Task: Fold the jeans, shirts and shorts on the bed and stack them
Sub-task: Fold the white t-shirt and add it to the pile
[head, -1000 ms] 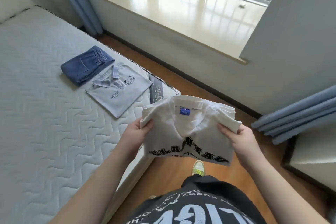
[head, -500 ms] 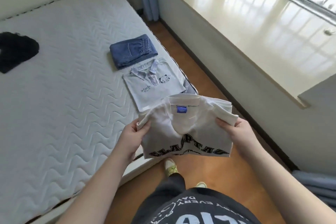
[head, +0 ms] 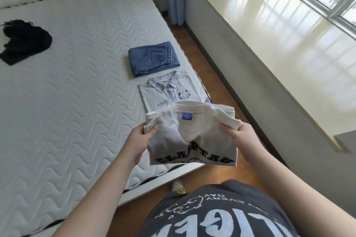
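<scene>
Holding: white shirt (head: 190, 136) is pinched at both sides by left hand (head: 141, 136) and right hand (head: 240, 138), fingers clamped.
Placing: it should be lowered flat onto the collared shirt (head: 165, 90) at 12 o'clock.

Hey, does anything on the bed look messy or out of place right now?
Yes: the black garment lies crumpled and unfolded at the far left of the mattress, apart from the neatly folded jeans and pale collared shirt near the right edge.

The folded jeans (head: 153, 61) lie on the bed (head: 77, 92). The collared shirt (head: 169, 90) lies just before them, perhaps touching. The dark garment (head: 25, 41) lies far left of the jeans.
</scene>
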{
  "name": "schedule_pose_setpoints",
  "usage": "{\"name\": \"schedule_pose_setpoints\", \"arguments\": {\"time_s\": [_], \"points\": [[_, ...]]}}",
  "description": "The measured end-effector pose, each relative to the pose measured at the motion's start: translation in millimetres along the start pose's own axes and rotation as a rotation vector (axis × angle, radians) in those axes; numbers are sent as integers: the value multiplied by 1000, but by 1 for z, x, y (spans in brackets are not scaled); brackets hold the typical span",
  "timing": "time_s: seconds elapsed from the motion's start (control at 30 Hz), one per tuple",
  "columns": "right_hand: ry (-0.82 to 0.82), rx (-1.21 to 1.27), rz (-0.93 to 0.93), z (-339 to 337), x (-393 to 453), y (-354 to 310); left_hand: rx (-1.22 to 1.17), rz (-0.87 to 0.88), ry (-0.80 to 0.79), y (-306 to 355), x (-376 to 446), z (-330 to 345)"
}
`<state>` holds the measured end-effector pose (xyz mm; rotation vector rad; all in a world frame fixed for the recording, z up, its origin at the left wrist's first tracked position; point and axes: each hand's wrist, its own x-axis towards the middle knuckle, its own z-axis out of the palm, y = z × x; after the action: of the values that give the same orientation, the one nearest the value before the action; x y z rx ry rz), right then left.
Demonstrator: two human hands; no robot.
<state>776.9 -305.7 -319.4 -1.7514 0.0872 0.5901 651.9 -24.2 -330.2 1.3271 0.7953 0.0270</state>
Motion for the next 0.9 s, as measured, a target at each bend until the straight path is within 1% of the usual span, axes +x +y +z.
{"name": "schedule_pose_setpoints", "arguments": {"time_s": [0.27,0.43,0.6,0.73,0.9], "points": [[-86,14,42,-27,71,-7,27,-12,44,5,39,29],[-222,-28,61,-60,128,-11,38,-13,199,9,57,58],[-330,-30,117,-84,180,-16,84,-12,266,10,69,89],[-391,-63,152,-80,207,-22,112,-17,338,9,68,95],[-433,-104,159,-53,225,-24,117,-38,397,2,74,79]]}}
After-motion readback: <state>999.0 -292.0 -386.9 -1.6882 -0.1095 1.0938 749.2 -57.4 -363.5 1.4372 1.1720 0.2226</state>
